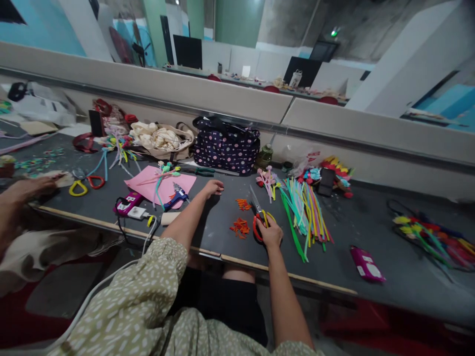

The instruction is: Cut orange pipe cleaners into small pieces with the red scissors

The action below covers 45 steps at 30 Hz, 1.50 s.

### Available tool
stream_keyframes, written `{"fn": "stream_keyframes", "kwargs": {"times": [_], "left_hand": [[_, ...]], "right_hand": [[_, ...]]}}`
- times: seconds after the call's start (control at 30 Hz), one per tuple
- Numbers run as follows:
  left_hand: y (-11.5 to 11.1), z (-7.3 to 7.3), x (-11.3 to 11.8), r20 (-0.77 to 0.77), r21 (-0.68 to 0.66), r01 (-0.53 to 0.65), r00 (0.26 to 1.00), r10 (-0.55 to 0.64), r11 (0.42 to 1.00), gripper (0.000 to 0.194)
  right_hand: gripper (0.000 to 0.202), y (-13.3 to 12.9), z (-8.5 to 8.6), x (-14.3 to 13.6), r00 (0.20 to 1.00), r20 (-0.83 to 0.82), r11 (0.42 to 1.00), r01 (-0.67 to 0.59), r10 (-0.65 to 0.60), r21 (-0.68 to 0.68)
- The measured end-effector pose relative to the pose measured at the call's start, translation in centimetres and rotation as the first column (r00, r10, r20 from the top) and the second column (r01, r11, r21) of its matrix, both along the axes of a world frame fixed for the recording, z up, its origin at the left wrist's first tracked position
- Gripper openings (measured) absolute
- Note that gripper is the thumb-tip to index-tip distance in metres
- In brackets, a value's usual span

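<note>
Your dark gray tabletop (218,232), patterned navy bag (226,148) at rear, pink sheet (159,185) at left, multicolored pipe cleaners (306,212) at right.

The person wore a loose, soft green cloth top with little white marks (129,301). The marks were short and blobby, like grains of rice, and they went all over it. The puffy left sleeve with a wavy, bunched-up end (163,262) was wide and full of folds. Its end was pulled in snug, with tiny wrinkles around it. The right sleeve in the same spotty green cloth (297,349) showed only a little bit, low down. Below the top were plain black cloth shorts (226,306), which stopped above the knees. The left hand (214,188) and the right hand (271,231) were bare.
</note>
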<state>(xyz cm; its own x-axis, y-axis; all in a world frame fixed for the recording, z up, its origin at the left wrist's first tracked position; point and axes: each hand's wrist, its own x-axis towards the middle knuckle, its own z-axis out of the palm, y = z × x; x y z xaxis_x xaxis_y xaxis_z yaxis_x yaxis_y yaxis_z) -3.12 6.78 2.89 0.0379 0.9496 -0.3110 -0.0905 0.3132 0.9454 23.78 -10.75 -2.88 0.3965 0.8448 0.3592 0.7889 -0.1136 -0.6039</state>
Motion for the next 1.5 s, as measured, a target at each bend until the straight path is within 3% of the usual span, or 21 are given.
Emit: {"fn": "stream_keyframes", "kwargs": {"times": [0.2, 0.3, 0.43, 0.63, 0.73, 0.87, 0.93, 1.07, 1.23, 1.3, 1.4, 1.5], "left_hand": [[1.2, 0.4, -3.1, -0.135, 0.076, -0.193, 0.97, 0.201, 0.978, 0.019], [1.2, 0.1, -4.3, -0.237, 0.04, -0.193, 0.951, 0.197, 0.98, 0.016], [0.9, -0.3, -3.8, -0.269, -0.016, -0.13, 0.956, 0.121, 0.991, 0.015], [1.4, 0.3, -2.6, -0.241, 0.096, -0.14, 0.957, 0.16, 0.985, 0.021], [1.5, 0.4, -2.4, -0.323, 0.18, -0.133, 0.928, 0.186, 0.975, 0.02], [-0.3, -0.9, -0.4, -0.469, 0.351, 0.035, 0.872, 0.143, 0.936, 0.01], [-2.1, -2.1, 1.3, -0.521, 0.373, 0.183, 0.853, 0.042, 0.91, 0.005], [-5.9, -3.9, 4.6, -0.598, 0.379, 0.359, 0.798, -0.07, 0.853, 0.009], [-7.9, -3.6, 6.7, -0.727, 0.457, 0.553, 0.683, -0.065, 0.697, 0.016], [-8.0, -3.4, 7.1, -0.768, 0.441, 0.599, 0.637, -0.065, 0.668, 0.019], [-8.0, -3.5, 7.6, -0.801, 0.407, 0.621, 0.595, -0.066, 0.67, 0.018], [-8.0, -3.9, 7.9, -0.786, 0.413, 0.607, 0.614, -0.07, 0.679, 0.02]], "right_hand": [[0.067, 0.1, 0.0, 0.0, 1.0, -0.011, 0.999, 0.003, -0.004, -0.048], [0.067, 0.1, -0.1, 0.0, 1.0, -0.015, 0.999, -0.003, 0.002, -0.042], [0.066, 0.1, -0.2, 0.0, 1.0, -0.013, 0.999, 0.003, -0.003, -0.038], [0.064, 0.1, 0.1, -0.1, 1.0, -0.018, 0.998, -0.01, 0.008, -0.068], [0.065, 0.2, 0.2, -0.1, 0.999, -0.034, 0.996, -0.001, -0.003, -0.09], [0.063, 0.1, 0.6, -0.2, 0.999, -0.048, 0.995, 0.022, -0.026, -0.097], [0.062, 0.1, 0.8, -0.2, 0.998, -0.056, 0.994, 0.028, -0.034, -0.104], [0.06, 0.0, 1.2, -0.2, 0.996, -0.084, 0.993, 0.013, -0.023, -0.114], [0.057, 0.0, 1.2, -0.1, 0.995, -0.097, 0.994, 0.005, -0.016, -0.112], [0.056, 0.0, 1.1, -0.1, 0.995, -0.096, 0.994, 0.002, -0.012, -0.108], [0.055, 0.0, 1.0, 0.0, 0.996, -0.091, 0.995, 0.004, -0.013, -0.1], [0.055, 0.0, 0.8, 0.0, 0.997, -0.077, 0.997, 0.003, -0.009, -0.074]]}}
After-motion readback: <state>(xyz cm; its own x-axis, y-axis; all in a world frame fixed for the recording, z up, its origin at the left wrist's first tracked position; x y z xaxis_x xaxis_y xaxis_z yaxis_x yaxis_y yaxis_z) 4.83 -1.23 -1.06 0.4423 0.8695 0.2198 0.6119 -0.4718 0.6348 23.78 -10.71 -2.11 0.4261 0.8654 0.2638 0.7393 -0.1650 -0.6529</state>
